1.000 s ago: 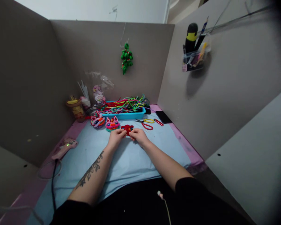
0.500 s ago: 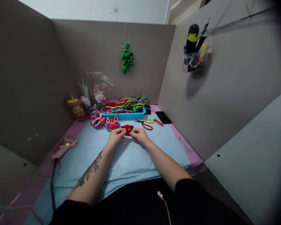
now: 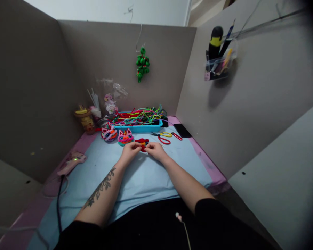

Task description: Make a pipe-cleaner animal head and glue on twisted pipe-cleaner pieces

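Between my hands is a small red fuzzy pipe-cleaner figure (image 3: 142, 141) with a bit of yellow and dark blue on it. My left hand (image 3: 130, 150) pinches its left side between thumb and fingers. On the opposite side, my right hand (image 3: 155, 150) grips it the same way. The fingertips hide part of its lower edge. Just left of it sits a pink and orange pipe-cleaner animal head (image 3: 125, 137) with pointed ears. A similar pipe-cleaner head (image 3: 109, 134) stands farther left.
A blue tray (image 3: 138, 128) heaped with coloured pipe cleaners lies behind. Pliers with red and yellow handles (image 3: 163, 140), a red-handled tool (image 3: 176, 136) and a black phone (image 3: 182, 130) are at right. A pink glue gun (image 3: 72, 164) rests at left, its cord trailing forward.
The red figure has tilted slightly in my fingers, so more of its yellow and lower red part shows. Both hands stay in nearly the same place.
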The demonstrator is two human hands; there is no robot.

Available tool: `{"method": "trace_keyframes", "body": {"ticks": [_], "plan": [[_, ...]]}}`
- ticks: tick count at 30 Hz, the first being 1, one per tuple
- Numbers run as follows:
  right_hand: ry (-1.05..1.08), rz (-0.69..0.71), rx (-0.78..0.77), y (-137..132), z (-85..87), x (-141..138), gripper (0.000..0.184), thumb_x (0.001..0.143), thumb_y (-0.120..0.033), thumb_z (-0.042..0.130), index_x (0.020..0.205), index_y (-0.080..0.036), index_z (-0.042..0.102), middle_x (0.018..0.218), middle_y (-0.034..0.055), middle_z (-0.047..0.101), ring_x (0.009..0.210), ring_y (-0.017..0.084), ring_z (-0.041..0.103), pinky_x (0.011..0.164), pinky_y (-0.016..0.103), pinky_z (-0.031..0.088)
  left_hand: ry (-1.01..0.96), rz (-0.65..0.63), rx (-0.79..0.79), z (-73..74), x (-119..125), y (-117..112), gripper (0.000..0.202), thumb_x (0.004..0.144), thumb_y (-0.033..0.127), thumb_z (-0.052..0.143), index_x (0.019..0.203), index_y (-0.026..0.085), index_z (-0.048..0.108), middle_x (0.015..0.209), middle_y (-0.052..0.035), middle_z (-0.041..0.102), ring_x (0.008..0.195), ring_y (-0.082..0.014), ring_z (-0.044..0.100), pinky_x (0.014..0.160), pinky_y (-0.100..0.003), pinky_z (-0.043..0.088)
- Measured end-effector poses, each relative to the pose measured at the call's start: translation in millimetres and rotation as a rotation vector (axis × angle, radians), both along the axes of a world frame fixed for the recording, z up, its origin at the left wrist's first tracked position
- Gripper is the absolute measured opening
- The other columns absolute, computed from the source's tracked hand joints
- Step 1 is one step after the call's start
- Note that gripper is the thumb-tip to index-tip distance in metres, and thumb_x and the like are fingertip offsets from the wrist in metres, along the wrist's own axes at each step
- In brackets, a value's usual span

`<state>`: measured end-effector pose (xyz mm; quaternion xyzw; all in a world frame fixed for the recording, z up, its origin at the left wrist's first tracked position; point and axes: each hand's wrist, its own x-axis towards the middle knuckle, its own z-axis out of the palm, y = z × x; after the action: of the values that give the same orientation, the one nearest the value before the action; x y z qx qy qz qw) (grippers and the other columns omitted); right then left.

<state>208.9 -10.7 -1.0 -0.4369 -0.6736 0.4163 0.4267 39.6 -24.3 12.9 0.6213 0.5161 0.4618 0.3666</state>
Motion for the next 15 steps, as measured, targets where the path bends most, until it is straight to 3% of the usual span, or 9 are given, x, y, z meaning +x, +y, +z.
{"method": "trace_keyframes", "body": {"ticks": [9,15], "plan": [[-0.023,0.023,0.004,-0.9,4.5,1.2,0.015,0.067,-0.028,0.059,0.060,-0.014,0.060,0.049,-0.0030,0.054,0.048,0.009,0.044,0.049,0.020,0.034,0.082,-0.056,0.102,2.1,-2.7,1.8,0.019,0.066,0.029,0.066,0.077,0.015,0.071,0.077,-0.0065,0.071,0.072,-0.0188,0.063,0.072,-0.030,0.049],[-0.009,0.041,-0.006,-1.7,6.3,2.7,0.015,0.067,-0.028,0.059,0.060,-0.015,0.060,0.049,-0.0029,0.053,0.048,0.008,0.044,0.047,0.020,0.033,0.013,-0.024,0.121,3.3,-0.3,0.2,0.020,0.065,0.032,0.069,0.076,0.016,0.070,0.071,-0.0053,0.069,0.065,-0.0177,0.062,0.064,-0.029,0.049]]}}
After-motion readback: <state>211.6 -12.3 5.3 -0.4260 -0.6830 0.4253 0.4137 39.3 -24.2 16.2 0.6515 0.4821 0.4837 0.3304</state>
